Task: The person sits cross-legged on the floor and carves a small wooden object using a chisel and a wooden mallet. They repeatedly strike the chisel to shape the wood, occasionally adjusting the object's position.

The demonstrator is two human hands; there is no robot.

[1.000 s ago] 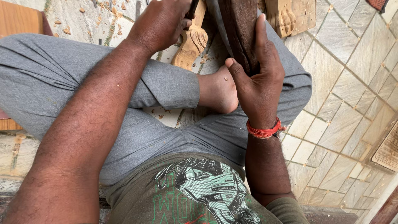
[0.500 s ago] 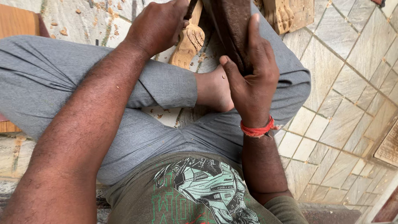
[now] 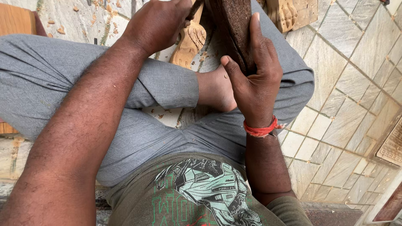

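Right hand (image 3: 255, 79) grips a dark wooden block (image 3: 232, 29) raised over the lap while left hand (image 3: 157, 23) closes on a thin tool against the pale carved piece (image 3: 190, 42), risking slipping toward the bare foot (image 3: 215, 90).

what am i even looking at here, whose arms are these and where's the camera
The camera sits on a person's head and looks down, so both arms are that person's own. They sit cross-legged on a tiled floor, in grey trousers, one bare foot showing. The left hand grips a thin tool handle above a pale carved wooden piece. The right hand, with a red thread band at the wrist, wraps around a dark rough wooden block. Wood chips lie scattered on the floor, and another carved piece lies near the top edge.
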